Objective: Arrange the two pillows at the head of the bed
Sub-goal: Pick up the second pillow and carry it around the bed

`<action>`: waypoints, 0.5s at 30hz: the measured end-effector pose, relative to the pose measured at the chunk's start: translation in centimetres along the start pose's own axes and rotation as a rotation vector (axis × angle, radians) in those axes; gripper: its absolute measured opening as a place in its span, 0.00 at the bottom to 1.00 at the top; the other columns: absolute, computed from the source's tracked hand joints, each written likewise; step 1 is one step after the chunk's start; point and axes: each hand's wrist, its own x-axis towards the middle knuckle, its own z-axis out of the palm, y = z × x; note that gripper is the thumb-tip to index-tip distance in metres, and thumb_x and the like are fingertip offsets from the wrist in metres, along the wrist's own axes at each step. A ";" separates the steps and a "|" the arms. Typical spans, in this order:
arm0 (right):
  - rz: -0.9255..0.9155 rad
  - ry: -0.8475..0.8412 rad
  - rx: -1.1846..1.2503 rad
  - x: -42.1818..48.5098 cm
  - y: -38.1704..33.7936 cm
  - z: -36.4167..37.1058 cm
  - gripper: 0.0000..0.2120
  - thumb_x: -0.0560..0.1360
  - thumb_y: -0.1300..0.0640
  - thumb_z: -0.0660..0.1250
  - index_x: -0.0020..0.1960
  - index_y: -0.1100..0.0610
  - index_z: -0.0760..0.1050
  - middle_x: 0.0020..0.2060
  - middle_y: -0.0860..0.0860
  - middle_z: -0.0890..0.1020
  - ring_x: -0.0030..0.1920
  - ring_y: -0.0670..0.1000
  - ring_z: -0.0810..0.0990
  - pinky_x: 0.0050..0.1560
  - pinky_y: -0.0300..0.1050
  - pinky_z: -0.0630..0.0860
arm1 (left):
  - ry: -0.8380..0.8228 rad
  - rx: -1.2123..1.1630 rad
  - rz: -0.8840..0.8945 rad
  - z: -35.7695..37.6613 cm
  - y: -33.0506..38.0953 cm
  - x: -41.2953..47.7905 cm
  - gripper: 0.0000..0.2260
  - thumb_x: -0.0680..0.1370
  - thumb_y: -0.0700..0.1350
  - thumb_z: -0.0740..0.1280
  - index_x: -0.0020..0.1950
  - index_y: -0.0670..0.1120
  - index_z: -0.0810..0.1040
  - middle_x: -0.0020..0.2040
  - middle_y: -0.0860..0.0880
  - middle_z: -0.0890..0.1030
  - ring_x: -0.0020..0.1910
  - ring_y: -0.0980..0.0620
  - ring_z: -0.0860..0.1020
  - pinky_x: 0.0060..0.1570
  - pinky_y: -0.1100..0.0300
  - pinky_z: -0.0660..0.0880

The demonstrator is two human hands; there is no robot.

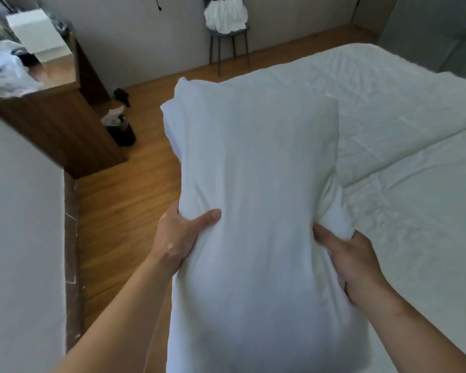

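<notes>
Pillow (pixel 253 197) held lengthwise in mid-air, in front of the person, over the near edge of the bed (pixel 414 170) and the wooden floor (pixel 119 211). Left hand (pixel 178 238) grips the pillow's left side, thumb pressed across its front, fingers hidden behind. Right hand (pixel 353 265) clutches a bunched fold of the right side, fingers sunk into the fabric. Only one pillow is in view. Bed lies to the right, covered by a white quilt with a fold running across it. Stool (pixel 228 41) carrying white cloth stands against the far wall, well apart from the bed. Dark wooden cabinet (pixel 57 125) stands at left, with a small black bin (pixel 121 131) just beside it on the floor.
</notes>
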 end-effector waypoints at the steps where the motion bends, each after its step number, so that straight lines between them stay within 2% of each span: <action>1: -0.001 -0.014 0.002 -0.6 -0.2 1.4 0.20 0.66 0.49 0.83 0.55 0.48 0.84 0.43 0.42 0.89 0.43 0.43 0.88 0.49 0.45 0.81 | 0.017 -0.004 0.002 -1.5 -0.2 0.0 0.31 0.61 0.56 0.85 0.61 0.51 0.83 0.51 0.54 0.90 0.49 0.52 0.88 0.43 0.59 0.81; 3: 0.002 -0.047 -0.013 -1.5 -0.2 4.2 0.20 0.65 0.50 0.83 0.55 0.49 0.84 0.42 0.43 0.89 0.42 0.43 0.88 0.48 0.46 0.82 | 0.041 -0.016 0.000 -4.3 -0.9 0.1 0.29 0.62 0.55 0.84 0.61 0.50 0.83 0.51 0.53 0.89 0.48 0.52 0.88 0.41 0.61 0.81; 5: 0.016 -0.076 -0.047 -1.8 0.0 6.9 0.21 0.65 0.51 0.84 0.56 0.51 0.84 0.44 0.45 0.90 0.44 0.46 0.89 0.52 0.50 0.83 | 0.043 -0.024 -0.008 -6.9 -1.9 0.7 0.29 0.64 0.56 0.83 0.63 0.50 0.82 0.52 0.53 0.89 0.48 0.51 0.87 0.40 0.61 0.80; 8: 0.022 -0.115 -0.111 -1.3 0.2 11.4 0.22 0.65 0.53 0.84 0.57 0.53 0.84 0.45 0.46 0.90 0.47 0.49 0.89 0.55 0.54 0.83 | 0.041 -0.039 -0.029 -11.2 -3.9 2.7 0.42 0.55 0.67 0.82 0.65 0.52 0.81 0.55 0.52 0.89 0.52 0.48 0.87 0.49 0.51 0.83; 10: 0.018 -0.122 -0.153 -0.7 0.0 15.1 0.21 0.65 0.54 0.84 0.56 0.53 0.84 0.44 0.46 0.90 0.46 0.49 0.89 0.54 0.52 0.83 | 0.015 -0.045 -0.016 -14.3 -4.6 4.7 0.48 0.50 0.72 0.81 0.67 0.54 0.79 0.57 0.53 0.88 0.55 0.48 0.87 0.56 0.45 0.83; 12: 0.002 -0.133 -0.189 0.2 -0.3 19.0 0.19 0.66 0.55 0.83 0.55 0.53 0.84 0.43 0.45 0.90 0.45 0.47 0.88 0.49 0.48 0.82 | -0.013 -0.049 -0.019 -17.4 -4.9 7.1 0.50 0.50 0.72 0.81 0.70 0.56 0.77 0.59 0.53 0.87 0.57 0.48 0.86 0.60 0.43 0.81; 15: -0.013 -0.144 -0.222 1.8 -0.9 24.6 0.19 0.65 0.53 0.84 0.54 0.52 0.84 0.42 0.43 0.89 0.45 0.47 0.88 0.47 0.46 0.80 | -0.041 -0.056 -0.022 -21.7 -5.0 10.8 0.43 0.55 0.64 0.83 0.69 0.57 0.77 0.59 0.55 0.88 0.56 0.52 0.87 0.58 0.48 0.82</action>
